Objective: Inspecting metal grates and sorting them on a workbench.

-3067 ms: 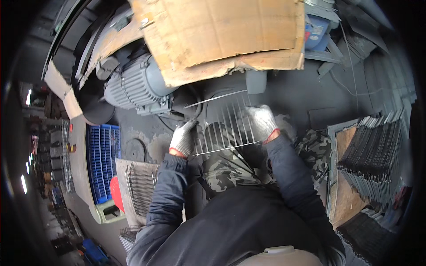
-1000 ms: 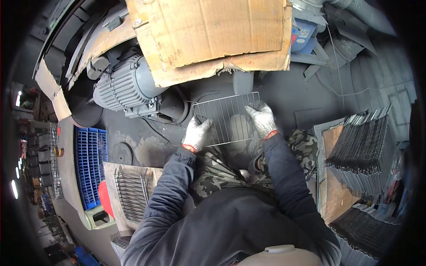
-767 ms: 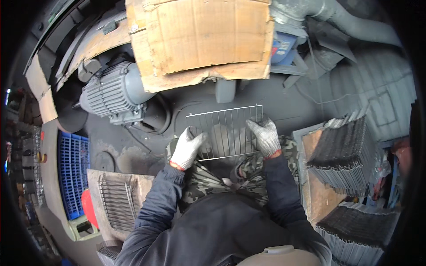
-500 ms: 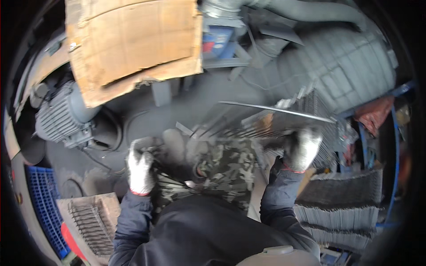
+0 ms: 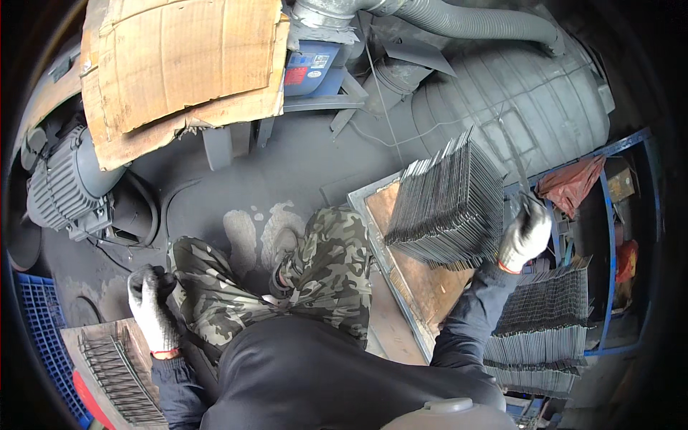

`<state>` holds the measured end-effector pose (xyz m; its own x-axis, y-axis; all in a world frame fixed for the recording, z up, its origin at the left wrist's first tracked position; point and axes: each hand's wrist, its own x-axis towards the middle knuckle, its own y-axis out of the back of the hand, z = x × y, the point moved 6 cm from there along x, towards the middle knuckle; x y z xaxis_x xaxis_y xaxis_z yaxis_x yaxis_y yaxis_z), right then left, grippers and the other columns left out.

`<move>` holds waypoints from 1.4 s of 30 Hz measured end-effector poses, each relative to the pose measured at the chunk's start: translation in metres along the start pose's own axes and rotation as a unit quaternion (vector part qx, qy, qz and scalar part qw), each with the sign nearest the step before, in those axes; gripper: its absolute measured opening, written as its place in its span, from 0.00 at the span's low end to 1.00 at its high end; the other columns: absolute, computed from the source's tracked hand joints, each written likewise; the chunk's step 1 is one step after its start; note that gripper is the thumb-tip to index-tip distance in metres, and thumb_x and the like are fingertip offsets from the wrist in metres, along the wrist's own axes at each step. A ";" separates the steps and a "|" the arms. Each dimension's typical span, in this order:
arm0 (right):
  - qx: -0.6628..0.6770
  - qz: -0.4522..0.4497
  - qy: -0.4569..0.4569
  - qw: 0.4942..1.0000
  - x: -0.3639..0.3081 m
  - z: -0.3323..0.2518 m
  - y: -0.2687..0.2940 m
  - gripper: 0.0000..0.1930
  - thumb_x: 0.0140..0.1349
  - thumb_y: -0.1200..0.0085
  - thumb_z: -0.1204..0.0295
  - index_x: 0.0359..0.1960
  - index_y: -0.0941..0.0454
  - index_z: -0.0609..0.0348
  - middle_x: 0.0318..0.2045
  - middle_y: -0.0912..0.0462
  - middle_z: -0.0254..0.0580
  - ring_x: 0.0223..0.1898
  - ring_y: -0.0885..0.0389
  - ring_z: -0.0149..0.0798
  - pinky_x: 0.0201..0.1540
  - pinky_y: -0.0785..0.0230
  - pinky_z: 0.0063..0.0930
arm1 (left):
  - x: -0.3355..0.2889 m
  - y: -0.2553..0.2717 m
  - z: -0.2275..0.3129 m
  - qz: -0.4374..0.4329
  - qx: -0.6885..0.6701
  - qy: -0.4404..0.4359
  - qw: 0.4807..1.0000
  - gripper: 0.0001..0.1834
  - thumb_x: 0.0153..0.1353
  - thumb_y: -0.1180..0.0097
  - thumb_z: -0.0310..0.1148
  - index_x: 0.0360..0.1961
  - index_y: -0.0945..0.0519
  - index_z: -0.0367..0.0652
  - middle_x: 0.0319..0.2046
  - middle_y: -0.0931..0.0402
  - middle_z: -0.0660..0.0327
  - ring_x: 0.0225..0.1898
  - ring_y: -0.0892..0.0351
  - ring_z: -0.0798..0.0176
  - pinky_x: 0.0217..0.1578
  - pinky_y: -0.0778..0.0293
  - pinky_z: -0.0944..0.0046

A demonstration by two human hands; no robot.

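My right hand [image 5: 527, 233], in a white glove with dark fingertips, is closed on a thin metal strip [image 5: 514, 152] that sticks up past the fingers toward the grey tank. Just left of this hand, a large stack of thin metal strips [image 5: 444, 201] stands on a brown board [image 5: 423, 287] with a metal edge. My left hand [image 5: 153, 308], gloved the same way, is curled closed beside my left knee; what its fingers hold, if anything, cannot be made out. Below it, a board [image 5: 82, 337] carries several thin dark metal pieces [image 5: 122, 373].
A second strip stack [image 5: 537, 315] stands right of my forearm, by a blue-framed shelf [image 5: 609, 236] with a red bag [image 5: 571, 186]. Cardboard [image 5: 186, 64] juts in at the upper left above a grey motor [image 5: 68, 179]. A ribbed grey tank [image 5: 502, 107] and hose [image 5: 480, 20] fill the upper right.
My right hand has moved right, and its strip has swung from lying across the stack to pointing away beside the tank. My left hand has moved left and nearer, toward the board of metal pieces.
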<state>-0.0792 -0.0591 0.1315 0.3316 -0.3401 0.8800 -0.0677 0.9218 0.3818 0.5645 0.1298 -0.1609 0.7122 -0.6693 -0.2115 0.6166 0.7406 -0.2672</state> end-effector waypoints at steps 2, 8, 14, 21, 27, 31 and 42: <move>-0.084 -0.036 0.032 0.995 -0.009 0.001 -0.017 0.25 0.57 0.32 0.85 0.57 0.12 0.52 0.53 0.09 0.46 0.56 0.11 0.56 0.63 0.20 0.48 | -0.001 0.016 0.002 0.013 0.015 -0.005 1.000 0.13 0.78 0.35 0.38 0.53 0.17 0.40 0.45 0.15 0.59 0.40 0.12 0.63 0.47 0.14 0.60; -0.097 -0.127 0.034 0.987 -0.035 0.001 -0.037 0.26 0.54 0.35 0.85 0.57 0.12 0.52 0.52 0.10 0.46 0.54 0.12 0.56 0.60 0.21 0.49 | -0.001 0.109 0.028 0.089 0.112 -0.052 0.988 0.21 0.80 0.37 0.42 0.64 0.19 0.39 0.57 0.15 0.54 0.50 0.11 0.56 0.56 0.15 0.54; -0.094 -0.138 0.023 0.986 -0.051 -0.001 -0.038 0.23 0.59 0.33 0.81 0.58 0.12 0.53 0.52 0.10 0.47 0.54 0.13 0.56 0.60 0.23 0.50 | -0.014 0.277 0.086 0.296 0.372 -0.115 0.872 0.33 0.80 0.36 0.48 0.73 0.23 0.33 0.66 0.17 0.49 0.66 0.18 0.55 0.71 0.27 0.58; 0.032 -0.181 0.012 0.983 -0.053 -0.015 -0.028 0.16 0.71 0.34 0.67 0.56 0.11 0.57 0.51 0.10 0.47 0.51 0.13 0.53 0.59 0.23 0.47 | -0.049 0.447 0.080 0.345 0.718 0.033 0.604 0.39 0.83 0.49 0.59 0.76 0.24 0.36 0.73 0.23 0.43 0.73 0.23 0.42 0.74 0.30 0.51; 0.083 -0.233 -0.016 0.969 -0.063 -0.016 -0.033 0.18 0.75 0.41 0.62 0.59 0.13 0.59 0.50 0.11 0.49 0.52 0.14 0.54 0.60 0.24 0.47 | -0.035 0.518 0.046 0.220 0.727 -0.054 0.649 0.32 0.87 0.55 0.49 0.75 0.25 0.32 0.72 0.22 0.41 0.71 0.22 0.40 0.73 0.30 0.51; 0.039 -0.126 -0.042 0.990 -0.073 -0.026 -0.022 0.20 0.76 0.44 0.62 0.62 0.14 0.60 0.56 0.12 0.50 0.59 0.16 0.55 0.65 0.26 0.49 | -0.028 0.545 0.041 0.183 0.675 0.020 0.715 0.26 0.86 0.55 0.39 0.75 0.27 0.33 0.69 0.21 0.44 0.68 0.20 0.45 0.71 0.28 0.53; 0.266 0.072 -0.123 0.953 -0.114 -0.189 -0.022 0.23 0.87 0.59 0.60 0.69 0.22 0.61 0.64 0.17 0.52 0.70 0.19 0.53 0.80 0.36 0.63 | -0.042 0.479 0.094 0.267 0.629 -0.032 0.730 0.20 0.76 0.46 0.30 0.63 0.16 0.32 0.55 0.11 0.46 0.57 0.13 0.49 0.64 0.23 0.56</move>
<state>0.0622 -0.0054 -0.0307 0.0577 -0.3114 0.9485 -0.5850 0.7594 0.2849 0.8616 0.5184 -0.1920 0.9529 -0.2913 0.0847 0.0375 0.3904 0.9199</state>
